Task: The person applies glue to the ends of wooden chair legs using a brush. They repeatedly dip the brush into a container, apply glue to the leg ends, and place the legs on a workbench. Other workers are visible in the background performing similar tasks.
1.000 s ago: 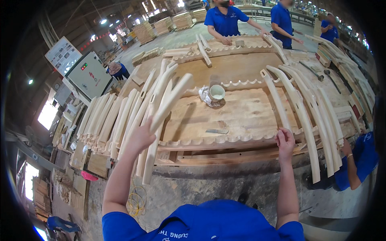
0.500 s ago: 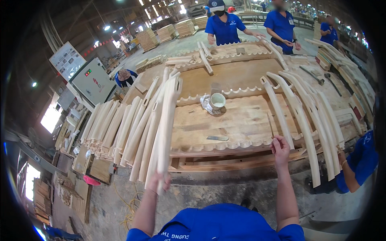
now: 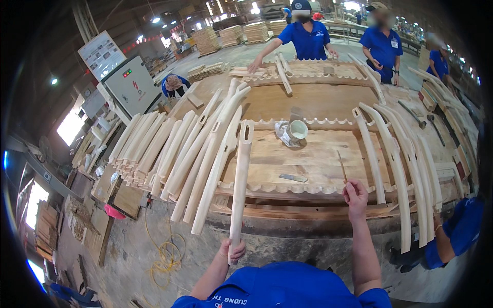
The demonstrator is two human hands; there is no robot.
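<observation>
My left hand (image 3: 232, 251) grips the near end of a long pale wooden chair leg (image 3: 240, 179). The leg lies across the scalloped wooden rack (image 3: 287, 189), pointing away from me, apart from the pile of similar legs (image 3: 197, 149) to its left. My right hand (image 3: 355, 194) is raised over the rack's front edge and pinches a thin stick or brush (image 3: 341, 165) that points up and away. A small flat metal tool (image 3: 293, 177) lies on the workbench top (image 3: 308, 156) between my hands.
A white cup on crumpled cloth (image 3: 294, 131) stands mid-bench. More curved legs (image 3: 405, 169) lie at the right. A co-worker's sleeve and arm (image 3: 454, 236) is at the right edge; other people (image 3: 308, 38) work at the far side. A yellow hose (image 3: 164, 251) lies on the floor.
My left hand has drawn one leg out of the left pile and swung it rightward to lie on its own on the rack. My right hand stayed by the front edge.
</observation>
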